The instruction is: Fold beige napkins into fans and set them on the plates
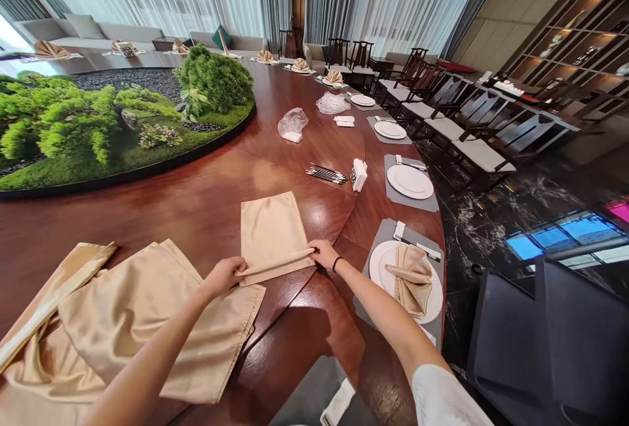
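Observation:
A beige cloth napkin lies flat on the dark red wooden table, with a narrow fold raised along its near edge. My left hand pinches the left end of that fold. At its right end, my right hand, with a black band on the wrist, grips the same fold. A heap of loose beige napkins spreads to the left, partly under my left forearm. On my right, a folded napkin rests on a white plate over a grey placemat.
Beyond the napkin lie a bundle of chopsticks, a white holder and crumpled clear plastic bags. A planted centrepiece fills the table's middle. More plates line the right edge. Dark chairs stand beyond.

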`<state>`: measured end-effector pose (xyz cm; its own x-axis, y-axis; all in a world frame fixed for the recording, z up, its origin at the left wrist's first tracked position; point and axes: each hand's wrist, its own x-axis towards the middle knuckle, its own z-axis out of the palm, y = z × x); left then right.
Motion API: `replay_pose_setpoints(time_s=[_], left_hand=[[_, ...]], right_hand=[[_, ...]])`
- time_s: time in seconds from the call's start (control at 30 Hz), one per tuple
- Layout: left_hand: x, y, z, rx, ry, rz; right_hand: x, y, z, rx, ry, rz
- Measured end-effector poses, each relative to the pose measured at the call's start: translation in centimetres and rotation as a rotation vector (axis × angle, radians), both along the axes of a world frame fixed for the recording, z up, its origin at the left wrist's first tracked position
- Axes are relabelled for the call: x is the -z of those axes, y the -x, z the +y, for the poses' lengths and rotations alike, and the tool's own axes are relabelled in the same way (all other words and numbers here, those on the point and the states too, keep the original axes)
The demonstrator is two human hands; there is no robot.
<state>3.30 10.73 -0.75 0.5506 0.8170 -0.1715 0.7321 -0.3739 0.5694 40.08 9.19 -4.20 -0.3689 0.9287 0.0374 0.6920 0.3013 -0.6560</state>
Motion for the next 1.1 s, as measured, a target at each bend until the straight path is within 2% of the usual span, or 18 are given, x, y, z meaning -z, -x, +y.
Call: replay_pose_setpoints(time_s=[0.07,0.17,0.23,0.3,0.47,0.57,0.63,0.73,0.8,0.87,0.93,1.0,1.03,1.1], left_hand=[[-0.3,-0.6,0.9,0.175,-0.182,0.133],[-0.5,-1.8,1.2,0.403,-0.351,0.381],[-0.5,-2.7,0.8,0.406,-0.395,0.488],[-0.5,-3.8,0.1,0.343,-0.438,0.526],[0.0,-7.1,-1.3,0.251,-0.492,0.508],[1.0,-7.8,-0.9,0.225,-0.416,0.467],[1.4,-7.1,-0.3,0.198,-0.349,0.432],[1.3,-4.4,0.3,0.184,-0.287,0.395],[0.8,-2.2,0.1,0.147,-0.200,0.305],[0.4,-0.2,-0.4,0.054,0.011,0.088],[0.1,1.0,-1.0,-0.048,0.299,-0.162],[0.0,1.4,-1.2,-0.099,0.467,-0.263],[-0.1,1.3,-1.2,-0.104,0.444,-0.225],[-0.2,0.4,-0.8,-0.094,0.242,-0.071]], right_hand=[[-0.3,0.5,1.3,0.009,-0.047,-0.017],[-0.8,1.0,2.5,-0.054,-0.104,-0.134],[-1.4,1.1,2.4,-0.096,-0.157,-0.303],[-2.1,1.5,1.8,-0.100,-0.219,-0.464],[-3.2,4.4,-0.2,-0.126,-0.300,-0.564],[-2.5,5.7,0.3,-0.213,-0.288,-0.491],[-1.8,5.1,1.2,-0.220,-0.218,-0.406],[-0.9,2.5,1.9,-0.138,-0.117,-0.313],[-0.4,0.6,1.1,-0.094,-0.090,-0.278],[0.0,-0.8,-0.3,-0.080,-0.057,-0.220],[0.4,-1.2,-1.8,-0.081,-0.032,-0.159],[0.7,-1.1,-2.7,-0.062,-0.026,-0.115],[0.7,-0.9,-2.8,-0.039,-0.032,-0.100],[0.7,-0.4,-2.5,0.018,-0.060,-0.084]])
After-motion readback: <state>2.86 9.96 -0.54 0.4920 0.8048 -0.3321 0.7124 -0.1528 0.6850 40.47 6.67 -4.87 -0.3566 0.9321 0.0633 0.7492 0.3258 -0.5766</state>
